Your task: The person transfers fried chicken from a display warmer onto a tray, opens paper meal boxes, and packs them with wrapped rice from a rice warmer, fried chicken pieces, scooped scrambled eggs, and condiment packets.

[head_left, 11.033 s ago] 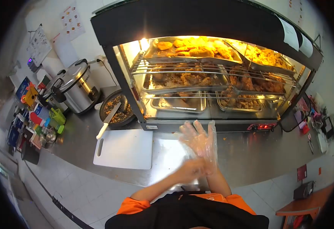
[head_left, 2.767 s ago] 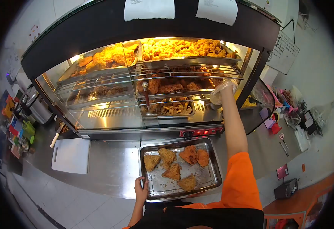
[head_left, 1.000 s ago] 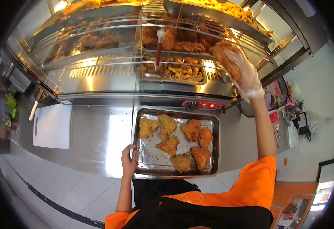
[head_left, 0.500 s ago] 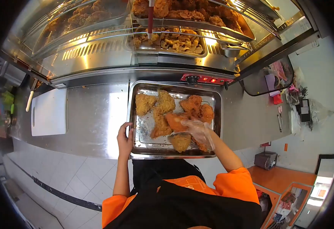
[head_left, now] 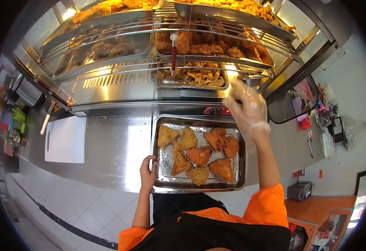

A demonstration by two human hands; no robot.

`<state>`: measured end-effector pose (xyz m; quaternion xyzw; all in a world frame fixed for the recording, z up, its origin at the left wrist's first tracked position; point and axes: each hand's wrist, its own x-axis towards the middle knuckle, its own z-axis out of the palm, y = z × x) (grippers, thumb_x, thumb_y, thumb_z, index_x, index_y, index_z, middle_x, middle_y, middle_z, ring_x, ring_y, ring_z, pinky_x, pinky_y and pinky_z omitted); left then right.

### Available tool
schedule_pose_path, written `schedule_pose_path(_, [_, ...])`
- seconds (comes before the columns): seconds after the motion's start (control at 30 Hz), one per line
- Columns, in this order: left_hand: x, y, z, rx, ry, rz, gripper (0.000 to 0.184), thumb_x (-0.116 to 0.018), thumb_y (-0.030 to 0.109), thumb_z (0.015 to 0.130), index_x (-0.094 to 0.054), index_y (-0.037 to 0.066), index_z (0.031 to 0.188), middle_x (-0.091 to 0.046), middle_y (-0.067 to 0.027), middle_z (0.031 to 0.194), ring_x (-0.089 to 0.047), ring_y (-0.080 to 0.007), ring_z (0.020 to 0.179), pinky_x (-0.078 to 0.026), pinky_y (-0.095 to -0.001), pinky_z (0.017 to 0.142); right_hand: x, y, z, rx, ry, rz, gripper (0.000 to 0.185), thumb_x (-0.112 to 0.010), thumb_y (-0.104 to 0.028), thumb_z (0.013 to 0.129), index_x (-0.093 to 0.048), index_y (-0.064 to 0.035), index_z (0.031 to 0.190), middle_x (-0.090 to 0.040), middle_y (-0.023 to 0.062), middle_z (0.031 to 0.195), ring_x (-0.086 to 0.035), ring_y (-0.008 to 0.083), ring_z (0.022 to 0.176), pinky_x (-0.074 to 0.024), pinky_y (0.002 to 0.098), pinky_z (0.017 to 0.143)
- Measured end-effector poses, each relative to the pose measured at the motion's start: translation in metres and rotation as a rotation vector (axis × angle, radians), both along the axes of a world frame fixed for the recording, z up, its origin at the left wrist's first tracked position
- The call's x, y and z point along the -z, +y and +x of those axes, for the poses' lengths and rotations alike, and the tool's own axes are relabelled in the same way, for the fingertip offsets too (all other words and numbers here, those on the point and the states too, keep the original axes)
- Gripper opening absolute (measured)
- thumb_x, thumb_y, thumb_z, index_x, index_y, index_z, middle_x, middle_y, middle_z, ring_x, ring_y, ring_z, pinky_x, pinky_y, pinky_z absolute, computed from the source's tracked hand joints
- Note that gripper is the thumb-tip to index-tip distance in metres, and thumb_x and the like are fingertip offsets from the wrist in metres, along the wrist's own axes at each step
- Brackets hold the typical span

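A rectangular metal tray (head_left: 157, 140) on the counter holds several pieces of fried chicken. The golden, crumbed pieces (head_left: 167, 136) lie mostly to the left, and the redder pieces (head_left: 221, 169) mostly to the right, spaced apart in a single layer. My bare left hand (head_left: 148, 172) grips the tray's left rim near its front corner. My right hand (head_left: 246, 109), in a clear plastic glove, is raised over the tray's back right corner, in front of the heated display case. Its fingers are spread and nothing is in them. It covers part of the case's red control panel (head_left: 214, 111).
The glass display case (head_left: 120, 109) spans the back, with trays of fried food (head_left: 206, 75) on its shelves. A white cutting board (head_left: 66, 140) lies at the left beside a white-handled knife (head_left: 46, 124). A black-framed basket (head_left: 294, 109) and scissors (head_left: 310, 138) are at the right.
My right hand has left the chicken in the tray and moved up toward the display case. A redder piece now lies flat in the tray's middle. My left hand stays on the rim. The view has tilted up.
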<state>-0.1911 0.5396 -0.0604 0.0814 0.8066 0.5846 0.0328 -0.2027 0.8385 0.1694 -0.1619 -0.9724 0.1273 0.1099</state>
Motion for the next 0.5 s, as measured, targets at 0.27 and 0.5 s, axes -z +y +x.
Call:
schedule_pose_path(0.27, [0.013, -0.003, -0.001, 0.004, 0.072, -0.008, 0.019, -0.052, 0.001, 0.076, -0.053, 0.000, 0.095, -0.056, -0.0135, 0.094, -0.053, -0.0237, 0.089, -0.040, -0.0301, 0.080, -0.068, -0.031, -0.130, -0.392, -0.033, -0.073, 0.059, -0.045, -0.051, 0.076, -0.042, -0.0112, 0.119, -0.043, 0.0171, 0.119, -0.041, 0.0299, 0.109, -0.0314, 0.0343, 0.091])
schedule_pose_path(0.5, [0.012, -0.005, -0.002, 0.013, 0.118, -0.025, 0.019, -0.053, 0.001, 0.076, -0.053, 0.000, 0.095, -0.056, -0.0110, 0.092, -0.053, -0.0194, 0.089, -0.039, -0.0282, 0.081, -0.010, 0.036, -0.172, -0.424, 0.282, -0.907, 0.029, -0.056, -0.023, 0.079, -0.055, -0.0019, 0.098, -0.058, 0.0012, 0.084, -0.049, 0.0106, 0.069, -0.0420, 0.0233, 0.063])
